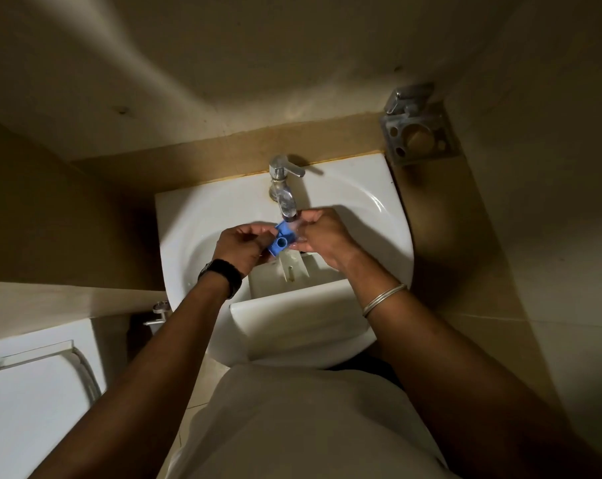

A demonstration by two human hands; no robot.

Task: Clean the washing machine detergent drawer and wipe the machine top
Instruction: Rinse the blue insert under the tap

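The step in hand looks like the rinsing of the drawer's parts at the sink, so the task seems early on: the machine top is nowhere in view and its wiping is not yet begun. The left hand pinches a small blue insert with curled fingers, holding it just under the spout of the tap. The right hand sits just across from that grip with its fingers curled toward the insert's far edge; whether it grips the piece or only rubs at it I cannot tell. I cannot make out running water, though there is a wet sheen between the two hands.

The insert is a small flat blue plastic piece with a round tube opening facing up, tilted in the pinch. Directly below the grip, the white drawer lies in the basin, its front panel toward the person; brownish marks show along a post inside it.

The next move likely calls for turning the insert to flush the tube, with a firm pinch, since wet plastic may slip toward the drain
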